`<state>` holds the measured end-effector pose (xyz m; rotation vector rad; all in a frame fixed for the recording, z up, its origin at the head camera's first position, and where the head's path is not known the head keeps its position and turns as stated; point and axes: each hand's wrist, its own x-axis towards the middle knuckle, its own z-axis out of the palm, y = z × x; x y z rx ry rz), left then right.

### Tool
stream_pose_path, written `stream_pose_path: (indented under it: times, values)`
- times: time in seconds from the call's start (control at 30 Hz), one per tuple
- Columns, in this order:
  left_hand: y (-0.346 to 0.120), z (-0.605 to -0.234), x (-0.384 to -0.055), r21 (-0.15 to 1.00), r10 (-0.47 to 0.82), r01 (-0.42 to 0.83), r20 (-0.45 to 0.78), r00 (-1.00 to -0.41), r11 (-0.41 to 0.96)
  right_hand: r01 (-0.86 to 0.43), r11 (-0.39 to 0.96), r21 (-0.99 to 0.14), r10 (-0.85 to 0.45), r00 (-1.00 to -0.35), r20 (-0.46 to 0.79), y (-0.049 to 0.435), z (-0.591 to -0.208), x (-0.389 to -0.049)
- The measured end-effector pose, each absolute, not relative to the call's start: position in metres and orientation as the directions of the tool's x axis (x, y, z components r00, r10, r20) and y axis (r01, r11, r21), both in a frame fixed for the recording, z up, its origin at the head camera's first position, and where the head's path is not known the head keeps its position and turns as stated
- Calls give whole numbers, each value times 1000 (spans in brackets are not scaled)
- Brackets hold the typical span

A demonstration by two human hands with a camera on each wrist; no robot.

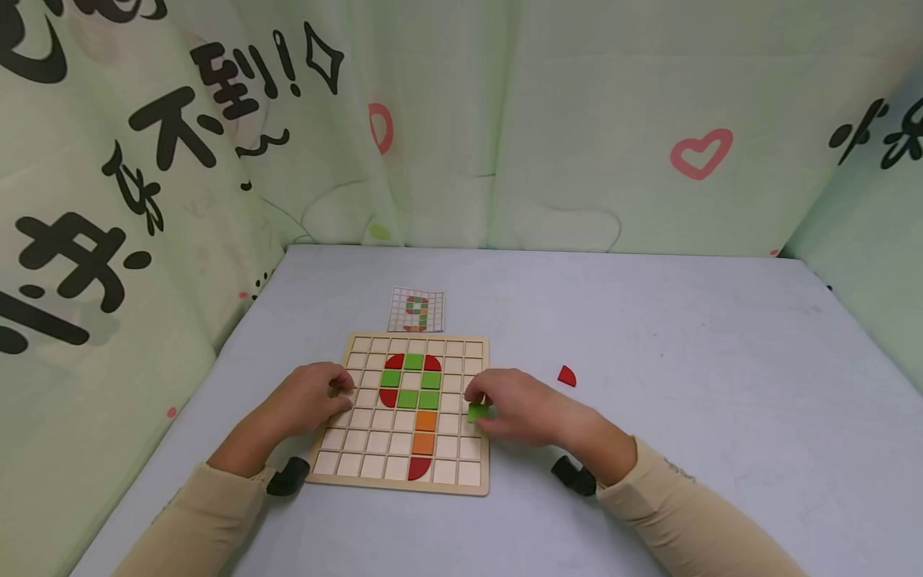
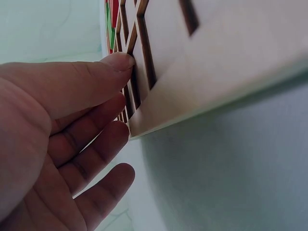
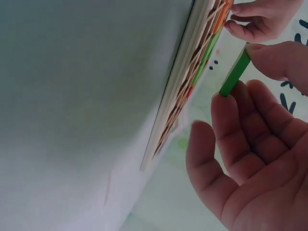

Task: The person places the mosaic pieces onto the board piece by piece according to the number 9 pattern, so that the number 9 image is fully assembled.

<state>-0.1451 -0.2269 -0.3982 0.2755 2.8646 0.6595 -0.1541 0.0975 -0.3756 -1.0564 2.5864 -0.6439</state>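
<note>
A square wooden grid board (image 1: 332, 477) lies on the table, with red, green and orange tiles set in some of its cells. Between right thumb and fingertip, my right hand (image 1: 522, 407) pinches a green square tile (image 3: 236, 72), held above the board's right side. At the board's left edge rests my left hand (image 1: 310, 397); in the left wrist view its thumb (image 2: 118, 62) lies on the rim and the fingers sit loosely alongside. Orange tiles (image 1: 425, 433) run down below the green ones (image 1: 418, 398), above a red quarter-round tile (image 1: 419, 469).
A small printed card (image 1: 436, 312) with a coloured grid pattern lies just behind the board. One loose red quarter-round tile (image 1: 567, 375) is on the table (image 1: 692, 385) beyond my right wrist. A pale printed curtain (image 1: 577, 120) hangs along the back and sides.
</note>
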Motion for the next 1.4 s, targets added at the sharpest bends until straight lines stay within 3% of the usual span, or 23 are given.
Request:
stream_pose_path:
  times: [0.33,0.67,1.4]
  values:
    - [-227,-399,-146,455,223,135,-145,-964,880,-526,590,-612,-717,-691,-97,92,-381,-154]
    - [-226,-400,-147,461,220,127,-153,-963,878,-472,588,-657,-697,-708,-115,89,-385,-157]
    - [-226,-398,-148,475,219,129,-140,-965,871,-490,598,-634,-696,-710,-108,88,-385,-157]
